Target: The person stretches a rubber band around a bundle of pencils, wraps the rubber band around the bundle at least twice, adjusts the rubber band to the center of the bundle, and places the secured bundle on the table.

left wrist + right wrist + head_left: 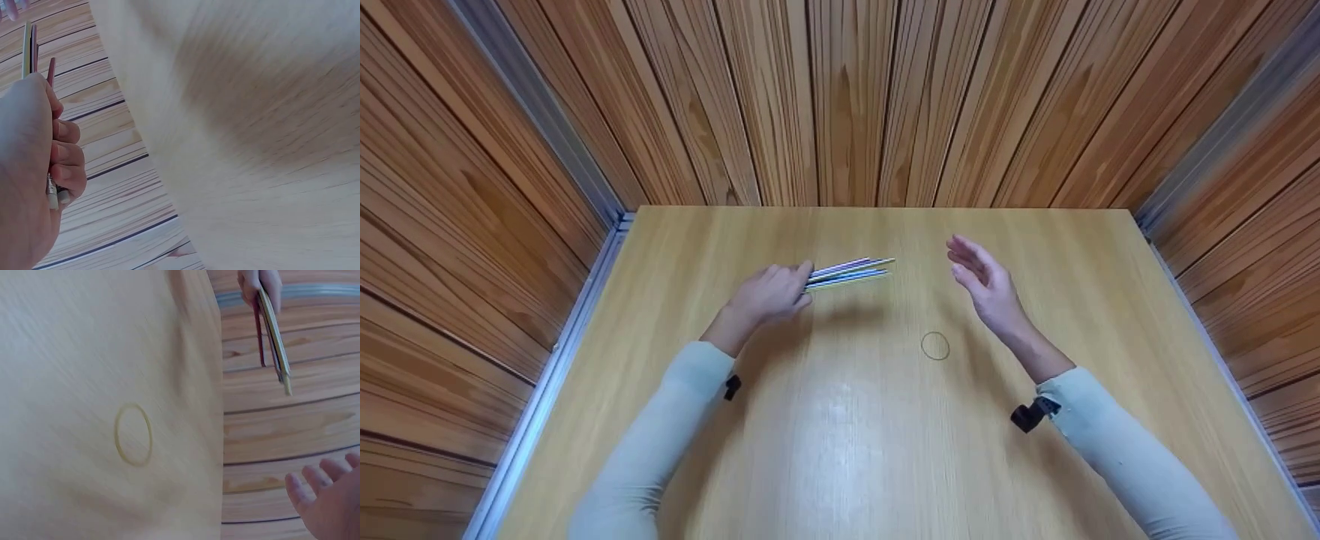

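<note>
A bundle of pencils (pixel 851 274) is gripped in my left hand (pixel 771 292), above the table left of centre. Their far ends stick out to the right, slightly fanned. In the left wrist view, pale eraser ends (pixel 53 200) poke out below the curled fingers (pixel 68 152). My right hand (pixel 988 289) hovers across from the pencil tips, holding nothing, its fingers extended and thumb apart. On the table between the forearms, nearer the right one, lies a thin yellowish rubber band (pixel 922 346), spread into a ring; the right wrist view shows it closer.
The light wood table (pixel 840 420) stretches under both arms. Wood-plank walls (pixel 847 105) rise behind it and on both sides, with metal rails (pixel 556 360) along the table's side edges. A small black camera (pixel 1030 414) sits at my right wrist.
</note>
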{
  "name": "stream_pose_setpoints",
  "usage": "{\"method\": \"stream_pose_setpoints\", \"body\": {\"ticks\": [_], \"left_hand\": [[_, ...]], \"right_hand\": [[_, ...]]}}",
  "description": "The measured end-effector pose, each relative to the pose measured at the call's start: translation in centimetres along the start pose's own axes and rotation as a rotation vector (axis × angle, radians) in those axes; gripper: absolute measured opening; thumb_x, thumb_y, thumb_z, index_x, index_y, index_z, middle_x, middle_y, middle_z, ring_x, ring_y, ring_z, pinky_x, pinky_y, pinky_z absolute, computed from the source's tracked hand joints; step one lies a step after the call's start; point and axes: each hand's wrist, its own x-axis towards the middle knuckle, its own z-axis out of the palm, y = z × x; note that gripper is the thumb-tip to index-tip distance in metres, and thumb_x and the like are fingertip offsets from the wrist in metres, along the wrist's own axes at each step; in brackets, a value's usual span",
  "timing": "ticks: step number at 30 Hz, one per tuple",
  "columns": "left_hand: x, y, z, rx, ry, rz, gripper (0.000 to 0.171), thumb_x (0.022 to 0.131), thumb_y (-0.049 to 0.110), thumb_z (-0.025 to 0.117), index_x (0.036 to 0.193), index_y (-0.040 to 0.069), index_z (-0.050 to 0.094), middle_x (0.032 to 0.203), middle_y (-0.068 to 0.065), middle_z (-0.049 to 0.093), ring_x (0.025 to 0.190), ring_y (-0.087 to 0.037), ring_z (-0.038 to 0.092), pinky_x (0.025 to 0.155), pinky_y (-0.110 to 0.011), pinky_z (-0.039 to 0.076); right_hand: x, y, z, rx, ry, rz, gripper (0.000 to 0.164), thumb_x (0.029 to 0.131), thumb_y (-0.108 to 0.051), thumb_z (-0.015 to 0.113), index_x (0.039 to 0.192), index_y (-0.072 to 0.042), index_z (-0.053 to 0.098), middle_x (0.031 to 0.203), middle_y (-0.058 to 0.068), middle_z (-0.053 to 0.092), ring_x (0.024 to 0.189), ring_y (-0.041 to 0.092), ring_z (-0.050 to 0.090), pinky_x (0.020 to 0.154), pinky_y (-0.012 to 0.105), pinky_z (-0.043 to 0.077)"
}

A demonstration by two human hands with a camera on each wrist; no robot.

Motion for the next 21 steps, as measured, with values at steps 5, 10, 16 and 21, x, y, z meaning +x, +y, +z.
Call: {"method": "stream_pose_setpoints", "body": {"ticks": [5, 10, 16, 21], "left_hand": [[0.4, 0.5, -0.6, -0.019, -0.009, 0.011, 0.031, 0.114, 0.028, 0.054, 0.135, 0.006, 0.052, 0.088, -0.008, 0.055, 0.070, -0.023, 0.058, 0.061, -0.026, 0.042], [0.7, 1.0, -1.2, -0.035, -0.012, 0.014, 0.031, 0.115, 0.028, 0.056, 0.136, 0.006, 0.052, 0.089, -0.009, 0.057, 0.073, -0.025, 0.060, 0.062, -0.027, 0.044], [0.9, 1.2, -1.5, 0.000, -0.006, 0.046, 0.031, 0.117, 0.029, 0.056, 0.137, 0.005, 0.053, 0.089, -0.009, 0.057, 0.072, -0.024, 0.060, 0.061, -0.024, 0.044], [0.9, 1.3, -1.6, -0.001, 0.014, 0.051, 0.030, 0.117, 0.028, 0.057, 0.136, 0.005, 0.054, 0.089, -0.009, 0.058, 0.072, -0.023, 0.059, 0.061, -0.024, 0.043]], "right_hand": [[-0.2, 0.1, 1.3, 0.054, -0.008, 0.049, 0.060, 0.117, -0.004, 0.050, 0.173, 0.007, 0.031, 0.178, 0.028, 0.041, 0.167, 0.043, 0.041, 0.112, 0.007, 0.048], [-0.4, 0.4, 2.3, 0.076, -0.057, 0.081, 0.061, 0.118, -0.004, 0.049, 0.173, 0.009, 0.028, 0.181, 0.029, 0.036, 0.170, 0.049, 0.035, 0.111, 0.007, 0.048], [-0.6, 0.7, 2.9, 0.067, -0.116, 0.097, 0.063, 0.118, -0.005, 0.050, 0.175, 0.006, 0.025, 0.182, 0.026, 0.035, 0.170, 0.045, 0.036, 0.111, 0.007, 0.047], [-0.6, 0.5, 3.2, 0.076, -0.153, 0.091, 0.065, 0.118, -0.006, 0.051, 0.176, 0.005, 0.024, 0.183, 0.025, 0.035, 0.171, 0.044, 0.037, 0.112, 0.009, 0.048]]}}
